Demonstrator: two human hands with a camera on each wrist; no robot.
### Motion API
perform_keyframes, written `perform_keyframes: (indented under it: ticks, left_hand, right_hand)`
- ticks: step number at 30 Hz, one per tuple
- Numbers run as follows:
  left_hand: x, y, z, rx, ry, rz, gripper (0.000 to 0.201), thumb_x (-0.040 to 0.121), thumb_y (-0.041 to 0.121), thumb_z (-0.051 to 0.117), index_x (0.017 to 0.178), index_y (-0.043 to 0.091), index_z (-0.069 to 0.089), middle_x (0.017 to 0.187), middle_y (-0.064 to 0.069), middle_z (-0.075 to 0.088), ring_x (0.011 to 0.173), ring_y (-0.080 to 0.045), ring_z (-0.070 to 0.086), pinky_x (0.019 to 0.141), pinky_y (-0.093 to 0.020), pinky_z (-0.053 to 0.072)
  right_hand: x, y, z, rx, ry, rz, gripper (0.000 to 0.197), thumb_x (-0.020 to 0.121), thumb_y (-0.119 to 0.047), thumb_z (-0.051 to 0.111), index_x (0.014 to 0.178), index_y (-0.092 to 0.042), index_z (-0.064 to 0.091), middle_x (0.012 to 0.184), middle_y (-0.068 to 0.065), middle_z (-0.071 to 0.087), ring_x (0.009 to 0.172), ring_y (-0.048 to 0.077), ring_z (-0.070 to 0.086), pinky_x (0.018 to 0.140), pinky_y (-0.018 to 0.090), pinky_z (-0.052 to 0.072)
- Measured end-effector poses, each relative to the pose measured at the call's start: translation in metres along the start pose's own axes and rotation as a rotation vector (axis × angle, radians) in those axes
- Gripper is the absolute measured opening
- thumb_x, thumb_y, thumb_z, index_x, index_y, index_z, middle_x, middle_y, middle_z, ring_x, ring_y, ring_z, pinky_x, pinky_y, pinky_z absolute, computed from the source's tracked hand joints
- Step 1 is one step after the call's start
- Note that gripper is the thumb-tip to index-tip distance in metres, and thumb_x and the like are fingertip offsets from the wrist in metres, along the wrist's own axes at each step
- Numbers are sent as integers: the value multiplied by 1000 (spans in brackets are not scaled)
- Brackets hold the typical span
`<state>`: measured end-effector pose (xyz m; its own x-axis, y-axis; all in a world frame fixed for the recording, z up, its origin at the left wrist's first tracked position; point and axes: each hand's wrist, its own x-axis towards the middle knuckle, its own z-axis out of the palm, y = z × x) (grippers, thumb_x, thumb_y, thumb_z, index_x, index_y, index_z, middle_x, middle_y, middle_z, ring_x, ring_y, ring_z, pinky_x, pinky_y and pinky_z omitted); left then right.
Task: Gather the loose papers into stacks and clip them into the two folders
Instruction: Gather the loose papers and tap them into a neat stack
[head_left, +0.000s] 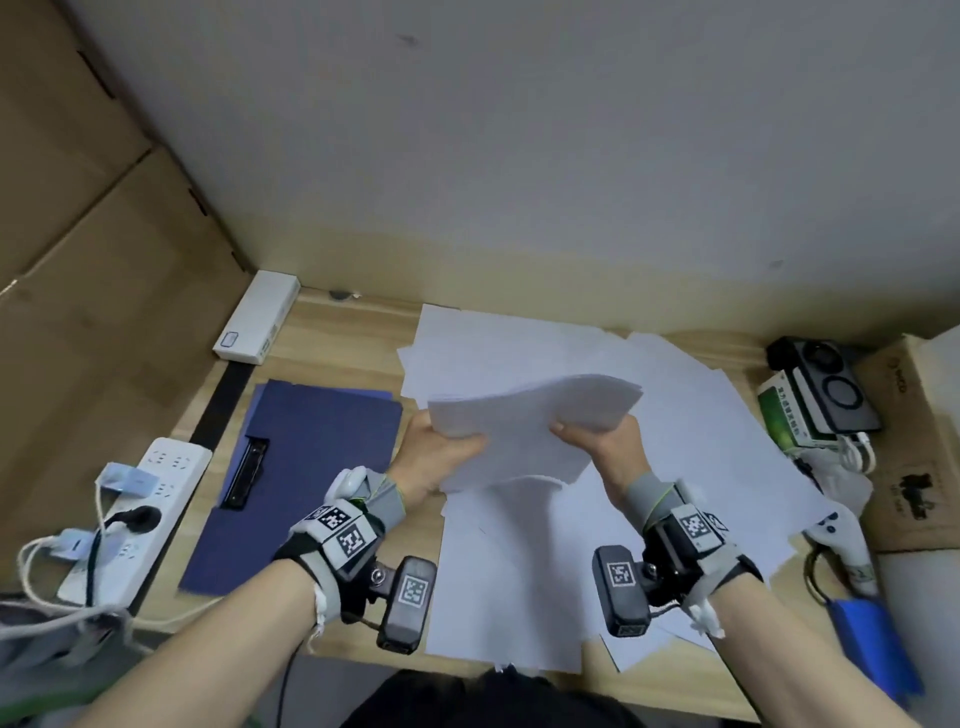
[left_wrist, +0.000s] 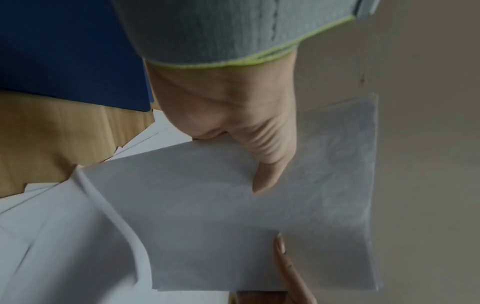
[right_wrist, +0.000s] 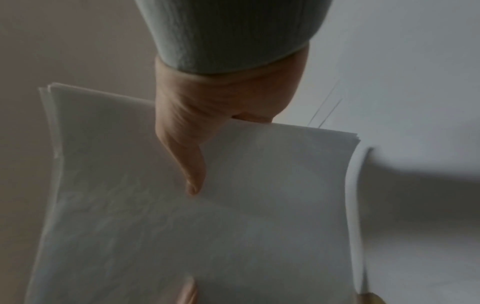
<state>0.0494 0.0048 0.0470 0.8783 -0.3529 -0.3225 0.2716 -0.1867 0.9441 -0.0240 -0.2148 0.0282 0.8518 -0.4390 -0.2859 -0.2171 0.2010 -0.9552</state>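
A stack of white paper (head_left: 524, 421) is held up above the desk between both hands. My left hand (head_left: 441, 452) grips its left side, thumb on top (left_wrist: 265, 164), fingers hidden beneath. My right hand (head_left: 597, 439) grips the right side the same way, thumb across the top sheet (right_wrist: 189, 164). The stack (left_wrist: 233, 216) (right_wrist: 182, 226) bows slightly. Loose sheets (head_left: 519, 571) lie spread over the wooden desk (head_left: 337, 332) under and around it. A dark blue folder (head_left: 301, 467) with a black clip (head_left: 244, 473) lies open at the left; a second folder's edge shows beneath it.
A white power strip (head_left: 140, 504) with plugs sits at the left edge, a white box (head_left: 257, 317) at the back left. Devices and a green-and-white box (head_left: 795, 415) crowd the right side, with a white controller (head_left: 841, 545) and a blue item (head_left: 878, 639). Cardboard walls the left.
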Motion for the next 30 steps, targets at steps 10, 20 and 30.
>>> perform_keyframes:
  ticks: [10, 20, 30]
  left_hand:
    - [2, -19, -14, 5, 36, 47, 33, 78, -5, 72, 78, 28, 71, 73, 20, 74, 73, 2, 68, 73, -22, 56]
    - [-9, -44, -25, 17, 34, -49, 18, 79, -2, 72, 85, 15, 70, 85, 1, 72, 70, 1, 67, 72, -22, 55]
    - [-47, -114, -95, 430, 153, -240, 27, 78, 9, 73, 104, 15, 69, 105, -2, 69, 101, -18, 65, 85, -30, 52]
  right_hand:
    - [-15, 21, 19, -30, 80, 15, 34, 69, 10, 80, 96, -9, 73, 98, 10, 76, 85, 18, 70, 80, 35, 59]
    - [-25, 51, 28, -83, 107, 91, 20, 71, 0, 82, 86, -9, 75, 85, 2, 77, 76, 15, 72, 70, 29, 55]
    - [-40, 123, 30, -152, 167, 317, 19, 71, -15, 85, 84, -9, 72, 80, 5, 74, 71, 23, 68, 69, 33, 55]
